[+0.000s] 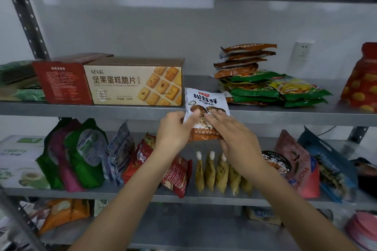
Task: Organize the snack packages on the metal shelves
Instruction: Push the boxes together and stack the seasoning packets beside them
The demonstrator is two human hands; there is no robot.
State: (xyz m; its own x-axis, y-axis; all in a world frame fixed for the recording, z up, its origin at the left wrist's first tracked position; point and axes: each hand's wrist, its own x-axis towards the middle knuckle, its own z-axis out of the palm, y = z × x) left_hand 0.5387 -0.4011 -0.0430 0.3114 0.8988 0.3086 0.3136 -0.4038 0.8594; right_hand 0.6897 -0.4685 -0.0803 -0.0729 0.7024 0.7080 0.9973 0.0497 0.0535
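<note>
I found the white plastic pouch (pixel 206 100), mushroom-printed with a brown band at its foot, held at the front lip of the grey metal shelf (pixel 122 109), between the tan cardboard biscuit box (pixel 134 82) and the stack of green and brown foil packets (pixel 255 79). The left hand (pixel 173 128) pinched its lower left edge, and the right hand (pixel 234 134) curled over its lower front. My judgement was that its base should be seated fully on the shelf, clear of both neighbours, before release. It looked glossy, soft and slightly puffed.

Dim, flat indoor light, soft shadows under the shelves, wide-angle bending at the edges, corners blurred, overall softness.
</note>
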